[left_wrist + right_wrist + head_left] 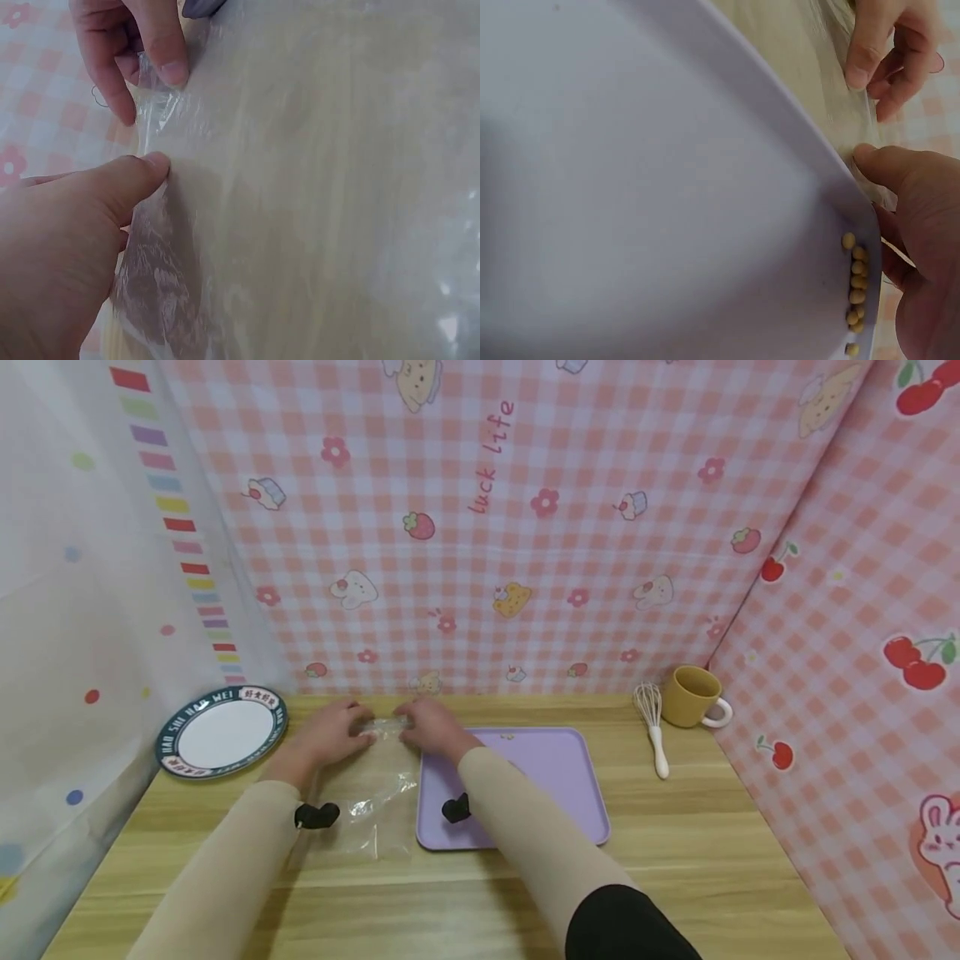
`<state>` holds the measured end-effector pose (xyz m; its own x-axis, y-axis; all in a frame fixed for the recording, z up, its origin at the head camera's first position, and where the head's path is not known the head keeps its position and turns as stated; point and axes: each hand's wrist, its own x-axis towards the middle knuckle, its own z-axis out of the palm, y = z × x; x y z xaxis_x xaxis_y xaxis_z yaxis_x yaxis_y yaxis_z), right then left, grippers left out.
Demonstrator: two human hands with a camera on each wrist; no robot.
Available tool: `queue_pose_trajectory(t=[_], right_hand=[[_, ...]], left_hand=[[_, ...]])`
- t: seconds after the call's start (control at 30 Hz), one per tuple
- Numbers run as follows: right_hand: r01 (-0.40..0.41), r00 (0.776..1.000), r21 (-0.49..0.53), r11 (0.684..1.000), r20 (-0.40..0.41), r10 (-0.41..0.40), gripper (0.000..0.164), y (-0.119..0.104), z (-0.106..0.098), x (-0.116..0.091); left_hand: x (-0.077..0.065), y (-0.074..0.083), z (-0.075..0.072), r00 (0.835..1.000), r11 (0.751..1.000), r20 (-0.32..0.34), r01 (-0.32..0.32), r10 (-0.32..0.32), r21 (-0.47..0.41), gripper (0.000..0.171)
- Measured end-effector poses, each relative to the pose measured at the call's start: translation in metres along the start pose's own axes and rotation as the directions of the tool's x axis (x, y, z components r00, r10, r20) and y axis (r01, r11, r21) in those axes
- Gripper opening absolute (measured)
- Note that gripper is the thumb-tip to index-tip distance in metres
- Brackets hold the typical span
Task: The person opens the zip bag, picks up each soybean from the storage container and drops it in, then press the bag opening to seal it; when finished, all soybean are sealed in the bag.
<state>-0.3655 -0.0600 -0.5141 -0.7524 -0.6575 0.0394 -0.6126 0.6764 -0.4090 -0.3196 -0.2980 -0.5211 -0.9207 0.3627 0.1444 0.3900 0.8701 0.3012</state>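
A clear plastic bag (378, 793) lies flat on the wood-grain table, left of a lilac tray (558, 781). At the bag's far edge, my left hand (333, 733) pinches the film between thumb and fingers. My right hand (435, 728) pinches the same edge a little further right, its wrist over the tray's far left corner. The left wrist view shows the film (161, 112) gathered and creased between the two thumbs. Several round yellow beans (857, 281) rest inside the tray along its far side. Both hands' fingertips are partly hidden under the film.
A white plate (225, 735) with a dark green lettered rim is at the back left. A small whisk (652, 731) with a pale handle and a mustard-yellow mug (690, 696) are at the back right. Pink checked cloth (480, 568) hangs behind the table.
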Motion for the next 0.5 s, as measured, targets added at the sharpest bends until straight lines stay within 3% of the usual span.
queue_pose_trajectory(t=[0.3,0.5], right_hand=[[-0.006,0.999,0.176,0.984,-0.045,0.014,0.04,-0.0001,0.0053,0.001],[-0.001,0.995,0.307,0.952,-0.09,0.031,0.033,0.0006,0.0052,-0.0037]], left_hand=[[0.0039,-0.0025,0.0054,1.0,0.997,-0.027,0.006,-0.009,-0.083,0.035],[-0.0009,0.0002,0.0045,0.997,0.983,-0.06,0.042,-0.054,-0.177,0.03]])
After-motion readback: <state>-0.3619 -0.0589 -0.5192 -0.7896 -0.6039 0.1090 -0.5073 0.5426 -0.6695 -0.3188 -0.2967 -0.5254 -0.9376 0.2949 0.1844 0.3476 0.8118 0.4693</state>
